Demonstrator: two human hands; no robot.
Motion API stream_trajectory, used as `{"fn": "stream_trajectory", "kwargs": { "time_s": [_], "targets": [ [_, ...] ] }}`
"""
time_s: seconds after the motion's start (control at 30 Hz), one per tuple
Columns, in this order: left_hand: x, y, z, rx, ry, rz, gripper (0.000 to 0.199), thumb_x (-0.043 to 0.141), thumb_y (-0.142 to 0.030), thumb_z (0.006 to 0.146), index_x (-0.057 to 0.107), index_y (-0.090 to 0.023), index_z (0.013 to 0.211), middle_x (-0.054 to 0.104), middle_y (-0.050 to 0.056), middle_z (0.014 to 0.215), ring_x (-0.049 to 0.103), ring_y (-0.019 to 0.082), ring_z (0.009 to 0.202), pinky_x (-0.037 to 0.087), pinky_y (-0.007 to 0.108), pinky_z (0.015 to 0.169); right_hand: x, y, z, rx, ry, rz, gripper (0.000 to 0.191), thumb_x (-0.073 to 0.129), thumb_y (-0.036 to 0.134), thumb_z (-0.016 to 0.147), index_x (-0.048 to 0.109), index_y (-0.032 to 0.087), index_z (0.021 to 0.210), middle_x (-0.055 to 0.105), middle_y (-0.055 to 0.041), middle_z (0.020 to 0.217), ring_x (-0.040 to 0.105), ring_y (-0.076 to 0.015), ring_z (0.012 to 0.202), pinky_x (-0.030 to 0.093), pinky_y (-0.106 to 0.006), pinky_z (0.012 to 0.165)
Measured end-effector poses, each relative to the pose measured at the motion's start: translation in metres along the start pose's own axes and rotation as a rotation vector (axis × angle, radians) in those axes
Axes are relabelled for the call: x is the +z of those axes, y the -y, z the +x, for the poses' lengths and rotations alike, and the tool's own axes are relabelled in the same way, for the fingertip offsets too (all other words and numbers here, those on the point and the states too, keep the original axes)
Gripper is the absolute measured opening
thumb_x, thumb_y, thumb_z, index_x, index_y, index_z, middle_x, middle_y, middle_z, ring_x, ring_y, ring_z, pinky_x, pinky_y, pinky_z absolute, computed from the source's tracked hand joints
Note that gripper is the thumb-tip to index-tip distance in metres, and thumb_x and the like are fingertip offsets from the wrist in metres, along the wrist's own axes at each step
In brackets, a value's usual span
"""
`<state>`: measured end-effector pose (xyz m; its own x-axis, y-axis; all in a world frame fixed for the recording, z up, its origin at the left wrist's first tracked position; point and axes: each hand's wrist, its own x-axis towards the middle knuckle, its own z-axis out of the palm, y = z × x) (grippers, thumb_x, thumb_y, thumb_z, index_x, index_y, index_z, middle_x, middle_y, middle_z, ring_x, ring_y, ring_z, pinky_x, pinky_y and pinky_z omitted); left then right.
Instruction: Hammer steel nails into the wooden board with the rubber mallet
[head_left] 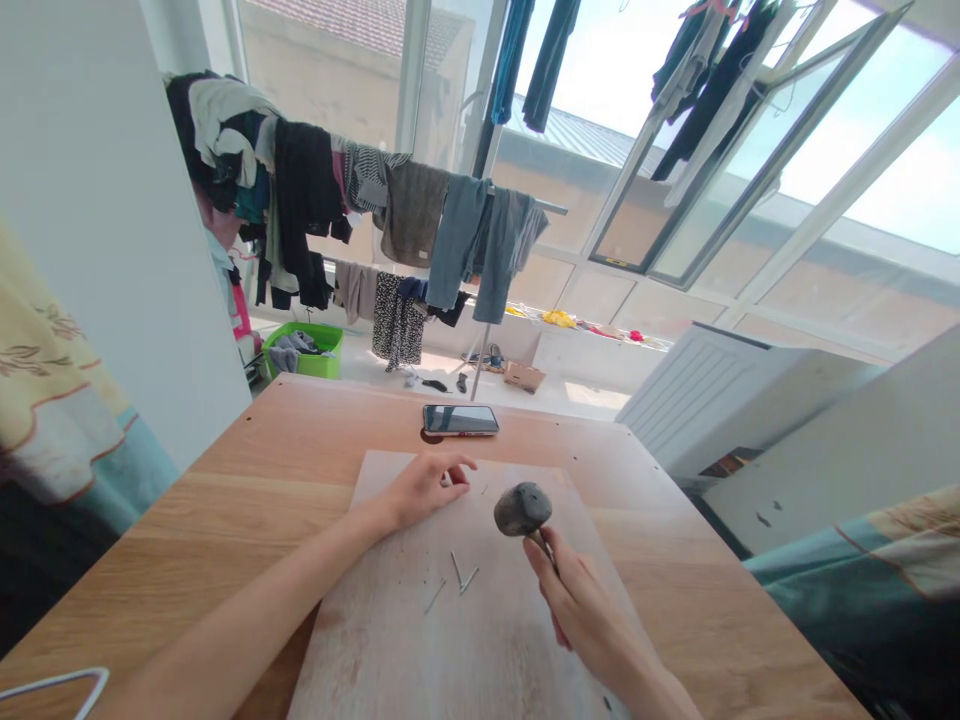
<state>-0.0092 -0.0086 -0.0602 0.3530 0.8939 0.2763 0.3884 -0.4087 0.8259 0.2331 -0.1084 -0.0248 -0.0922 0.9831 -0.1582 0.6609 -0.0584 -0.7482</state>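
Note:
My right hand (581, 590) is wrapped round the handle of a mallet with a dark, rounded head (523, 509), held over the right side of a pale wooden board (390, 640). On the far part of the board rests my left hand (427, 490), its thumb and forefinger curved with a gap between them. Just right of those fingertips is a small thin nail (485, 490); whether it stands in the board I cannot tell. Nearer to me lie 3 loose nails (469, 580), two of them meeting in a V.
The board lies on a wooden table (675, 560). A phone (460, 420) sits beyond the board, near the table's far edge. Past the table are a rack of hanging clothes (412, 215), a green basket (326, 360) and a cardboard box (524, 376). Curtains hang at both sides.

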Motion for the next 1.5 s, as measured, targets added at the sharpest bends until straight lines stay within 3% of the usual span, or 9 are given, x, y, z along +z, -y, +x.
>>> {"fn": "stream_trajectory", "kwargs": {
  "time_s": [0.17,0.27,0.47,0.83,1.0,1.27,1.5],
  "targets": [
    [0.001,0.002,0.001,-0.001,0.004,-0.018,0.034,0.067,-0.019,0.081,0.069,-0.019,0.115,0.076,0.001,0.082,0.066,0.014,0.073,0.050,0.026,0.074,-0.011,0.050,0.016,-0.131,-0.016,-0.058,0.035,0.037,0.050,0.100,0.057,0.022,0.097,0.044,0.0095,0.046,0.046,-0.0121,0.031,0.034,-0.023,0.039],
    [0.002,0.003,0.002,0.014,-0.004,-0.008,0.036,0.068,-0.016,0.080,0.068,-0.019,0.116,0.076,0.000,0.080,0.066,0.014,0.071,0.049,0.025,0.073,-0.006,0.064,0.023,-0.218,-0.018,-0.119,0.030,0.034,0.043,0.102,0.056,0.023,0.097,0.044,0.0083,0.044,0.049,-0.0149,0.034,0.036,-0.026,0.044],
    [0.003,0.006,0.002,0.034,-0.010,-0.028,0.033,0.067,-0.015,0.080,0.069,-0.018,0.113,0.077,0.001,0.083,0.068,0.014,0.072,0.050,0.024,0.071,0.011,0.056,0.030,-0.212,-0.037,-0.139,0.028,0.032,0.040,0.103,0.054,0.022,0.100,0.046,0.0067,0.046,0.051,-0.0182,0.038,0.032,-0.029,0.047],
    [0.005,0.008,0.002,0.051,-0.026,-0.037,0.032,0.067,-0.016,0.080,0.069,-0.017,0.112,0.078,0.002,0.083,0.070,0.015,0.073,0.051,0.026,0.072,0.000,0.069,0.027,-0.260,-0.106,-0.261,0.026,0.035,0.036,0.102,0.053,0.023,0.090,0.045,0.0052,0.045,0.060,-0.0229,0.054,0.036,-0.030,0.055],
    [0.005,0.007,0.001,0.045,-0.030,-0.069,0.029,0.067,-0.015,0.079,0.070,-0.016,0.108,0.078,0.003,0.084,0.070,0.015,0.074,0.051,0.025,0.072,0.002,0.068,0.027,-0.192,-0.045,-0.205,0.026,0.033,0.037,0.103,0.053,0.023,0.096,0.042,0.0087,0.044,0.053,-0.0189,0.039,0.033,-0.029,0.050],
    [0.004,0.006,0.002,0.028,-0.031,-0.044,0.030,0.069,-0.014,0.078,0.071,-0.017,0.107,0.078,0.002,0.083,0.069,0.015,0.072,0.050,0.025,0.072,0.003,0.067,0.028,-0.175,-0.022,-0.230,0.026,0.032,0.036,0.103,0.053,0.022,0.098,0.043,0.0080,0.043,0.054,-0.0196,0.040,0.033,-0.029,0.050],
    [0.003,0.009,0.001,0.055,-0.021,-0.030,0.035,0.066,-0.012,0.078,0.070,-0.019,0.112,0.076,-0.001,0.077,0.066,0.013,0.069,0.048,0.023,0.068,0.009,0.056,0.035,-0.246,0.008,-0.247,0.022,0.034,0.033,0.102,0.052,0.022,0.094,0.056,0.0015,0.060,0.054,-0.0171,0.047,0.031,-0.028,0.050]
  ]
}}
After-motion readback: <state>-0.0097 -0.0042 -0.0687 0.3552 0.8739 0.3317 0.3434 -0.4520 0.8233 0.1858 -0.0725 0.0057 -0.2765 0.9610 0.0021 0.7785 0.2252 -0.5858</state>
